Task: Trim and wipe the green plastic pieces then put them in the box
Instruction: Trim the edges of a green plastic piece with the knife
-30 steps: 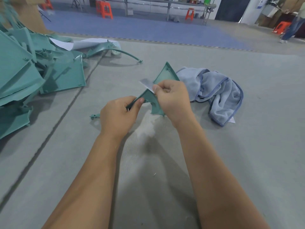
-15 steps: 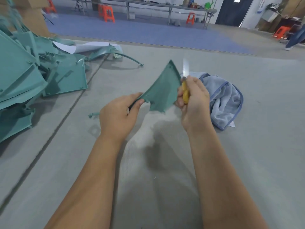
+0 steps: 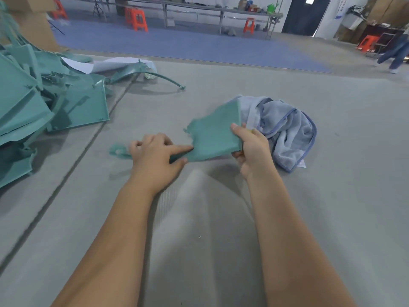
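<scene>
i hold a flat green plastic piece (image 3: 213,134) between both hands, just above the grey bench (image 3: 332,207) and right in front of the blue towel (image 3: 285,129). it is a matt teal panel, roughly triangular, with a straight right edge and a ragged, notched left edge. my left hand (image 3: 155,158) pinches its lower left corner, forefinger laid along the edge and thumb beneath. my right hand (image 3: 252,149) grips the lower right corner, thumb on top and fingers (image 3: 238,155) curled under; a bit of yellow handle (image 3: 251,130) shows in that fist, blade hidden. half a second ago the piece stood up on edge with the blade raised beside it; now it is tipped flatter, its broad face up towards me, and lower. its long axis runs from my left hand up and away to the right, with the tip pointing at the towel. a heap of green pieces (image 3: 44,100) lies at the far left, well apart.
</scene>
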{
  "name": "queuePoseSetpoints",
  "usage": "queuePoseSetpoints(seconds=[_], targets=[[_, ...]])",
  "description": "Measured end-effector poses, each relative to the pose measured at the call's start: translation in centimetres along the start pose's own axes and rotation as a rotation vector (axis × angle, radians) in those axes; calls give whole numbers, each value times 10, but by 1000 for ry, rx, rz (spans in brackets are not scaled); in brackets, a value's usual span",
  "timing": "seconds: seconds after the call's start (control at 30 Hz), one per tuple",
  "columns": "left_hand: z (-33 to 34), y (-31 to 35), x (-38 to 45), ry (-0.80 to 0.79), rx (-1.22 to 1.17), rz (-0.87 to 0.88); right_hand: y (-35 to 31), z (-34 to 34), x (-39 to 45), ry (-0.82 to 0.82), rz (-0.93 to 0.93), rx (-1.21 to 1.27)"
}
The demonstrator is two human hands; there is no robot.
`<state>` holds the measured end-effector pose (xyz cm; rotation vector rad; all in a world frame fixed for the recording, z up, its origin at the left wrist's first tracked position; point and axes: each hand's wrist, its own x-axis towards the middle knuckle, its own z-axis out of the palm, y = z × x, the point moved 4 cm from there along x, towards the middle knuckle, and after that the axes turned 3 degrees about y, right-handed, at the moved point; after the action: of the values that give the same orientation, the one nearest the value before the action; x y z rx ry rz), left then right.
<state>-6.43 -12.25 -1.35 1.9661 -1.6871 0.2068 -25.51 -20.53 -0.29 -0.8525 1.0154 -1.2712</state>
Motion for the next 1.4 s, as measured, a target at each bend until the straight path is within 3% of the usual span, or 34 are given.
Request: queuePoseSetpoints(seconds=[0.1, 0.2, 0.33, 0.43, 0.53, 0.67, 0.77, 0.87, 0.97, 1.07, 1.2, 1.4], targets=[[-8, -7, 1, 164, 24, -172, -9, 7, -4, 12, -202, 188], [-8, -10, 3, 164, -167, -227, -14, 11, -8, 13, -418, 159], [-9, -8, 5, 164, -930, -496, -5, 16, -12, -65, -565, -209], [-6, -6, 6, -6, -1464, -715, -2, 29, -20, -162, -708, -465], [-8, 1, 6, -198, -1662, -686, 1, 44, -33, -304, -929, -797], [-13, 9, 8, -206, -1831, -503, 7, 55, -46, -465, -1009, -1023], [-13, 18, 8, -188, -1881, -406, 5, 54, -45, -437, -1014, -994], [-5, 26, 8, -123, -1815, -465, 9, 47, -37, -385, -826, -800], [0, 13, 7, 83, -1515, -673, 25, 39, -20, -329, -551, -810], [-4, -12, 7, 229, -1170, -663, 35, 33, -11, -306, -398, -796], [-2, -26, 5, 107, -1297, -689, 38, 32, -10, -331, -373, -850], [-3, -24, 6, -96, -1335, -696, 32, 28, -12, -227, -442, -822]])
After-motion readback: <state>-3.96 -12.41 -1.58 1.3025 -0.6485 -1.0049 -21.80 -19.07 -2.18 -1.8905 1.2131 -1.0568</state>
